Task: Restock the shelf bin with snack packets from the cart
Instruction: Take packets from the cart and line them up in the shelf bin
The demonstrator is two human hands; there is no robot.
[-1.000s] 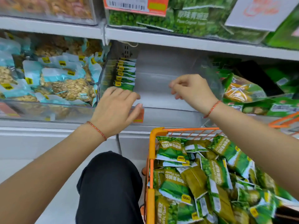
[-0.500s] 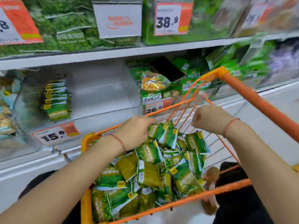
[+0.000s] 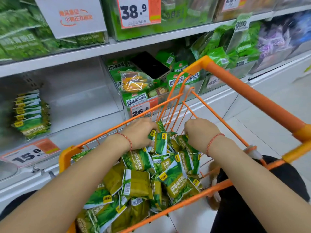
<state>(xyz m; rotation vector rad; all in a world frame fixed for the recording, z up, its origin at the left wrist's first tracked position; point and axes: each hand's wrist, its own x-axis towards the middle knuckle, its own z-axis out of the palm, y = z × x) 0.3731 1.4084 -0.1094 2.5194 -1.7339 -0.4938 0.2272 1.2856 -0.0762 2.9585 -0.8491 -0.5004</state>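
Both hands (image 3: 170,133) gripping | green snack packets (image 3: 161,167) heaped | cart (image 3: 252,96)

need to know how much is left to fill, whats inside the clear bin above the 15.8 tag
Inside the clear shelf bin, one row of green snack packets stands against its left wall; the rest shows bare floor and back. Anything behind that row is hidden.

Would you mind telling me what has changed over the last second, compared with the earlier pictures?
Both hands came down from the clear shelf bin into the orange cart. The left hand and right hand now curl their fingers around green snack packets at the top of the heap. The short stack of packets at the bin's left end stayed as it was, with the bin otherwise mostly unfilled.
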